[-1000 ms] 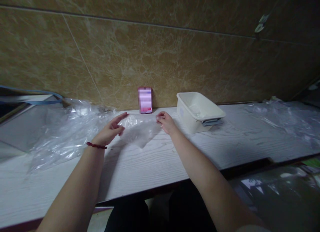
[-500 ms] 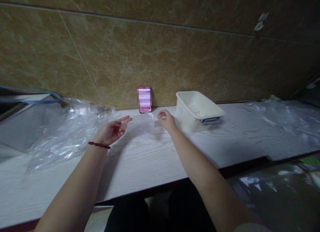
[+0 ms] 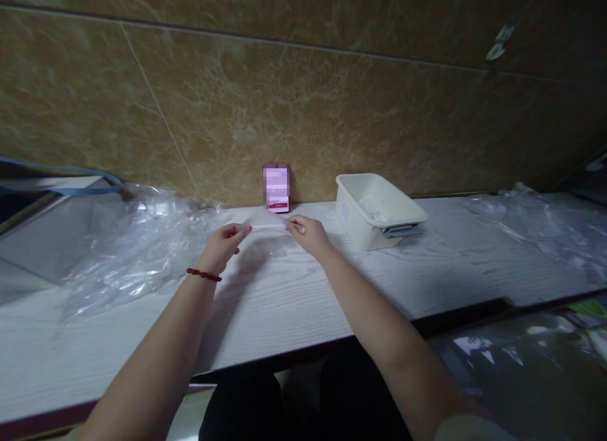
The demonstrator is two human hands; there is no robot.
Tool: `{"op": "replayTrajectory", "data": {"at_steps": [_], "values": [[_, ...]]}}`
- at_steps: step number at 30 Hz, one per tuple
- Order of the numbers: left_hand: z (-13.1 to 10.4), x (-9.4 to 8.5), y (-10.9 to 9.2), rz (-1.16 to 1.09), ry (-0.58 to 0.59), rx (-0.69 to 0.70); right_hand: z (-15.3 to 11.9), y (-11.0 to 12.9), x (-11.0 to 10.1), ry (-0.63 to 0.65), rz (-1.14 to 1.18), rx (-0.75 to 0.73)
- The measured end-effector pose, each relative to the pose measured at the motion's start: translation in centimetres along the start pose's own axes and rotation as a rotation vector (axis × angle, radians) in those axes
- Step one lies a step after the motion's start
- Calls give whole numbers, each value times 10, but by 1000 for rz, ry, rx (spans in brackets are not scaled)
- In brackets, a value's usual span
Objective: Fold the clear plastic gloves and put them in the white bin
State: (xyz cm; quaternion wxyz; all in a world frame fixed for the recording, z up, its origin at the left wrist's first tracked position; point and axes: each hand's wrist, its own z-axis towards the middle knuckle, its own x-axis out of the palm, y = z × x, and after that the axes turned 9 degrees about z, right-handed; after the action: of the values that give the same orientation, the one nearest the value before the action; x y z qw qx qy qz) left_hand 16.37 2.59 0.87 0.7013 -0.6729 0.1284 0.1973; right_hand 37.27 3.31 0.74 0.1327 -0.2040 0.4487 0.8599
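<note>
A small clear plastic bag (image 3: 267,221) is stretched between my two hands above the table, in front of the phone. My left hand (image 3: 222,246), with a dark red bead bracelet at the wrist, pinches its left end between thumb and fingers. At the other end, my right hand (image 3: 309,233) has its fingers closed on the bag's right corner. Whether anything lies inside the bag I cannot tell. A lit phone (image 3: 277,188) leans upright against the wall just behind it.
A white plastic bin (image 3: 363,219) with a grey handle stands right of my hands. Crumpled clear plastic (image 3: 142,245) covers the table's left side, beside an open box (image 3: 42,232). More clear plastic (image 3: 545,226) lies far right. The white tabletop (image 3: 284,308) ends close to my legs.
My left hand has moved right and its spread fingers have closed on the bag. My right hand has closed on the other end. The bag is now pulled flat between them.
</note>
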Motion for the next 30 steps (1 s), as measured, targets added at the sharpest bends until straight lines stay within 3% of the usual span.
{"op": "replayTrajectory", "data": {"at_steps": [4, 7, 13, 20, 25, 30], "values": [[-2, -2, -10, 17, -31, 10, 7, 7, -8, 21, 169, 285], [3, -6, -23, 79, -61, -1, 20, 11, -19, 68, 312, 413], [34, -17, -57, 237, -34, 54, 63, 3, -44, 64, 290, 475], [70, -11, -85, -59, 36, -63, 99, -14, -51, -26, 266, 545], [84, -7, -94, -142, 73, -64, 112, -26, -49, -117, 275, 449], [84, -9, -96, -195, 61, 41, 111, -24, -56, -130, 147, 182]]}}
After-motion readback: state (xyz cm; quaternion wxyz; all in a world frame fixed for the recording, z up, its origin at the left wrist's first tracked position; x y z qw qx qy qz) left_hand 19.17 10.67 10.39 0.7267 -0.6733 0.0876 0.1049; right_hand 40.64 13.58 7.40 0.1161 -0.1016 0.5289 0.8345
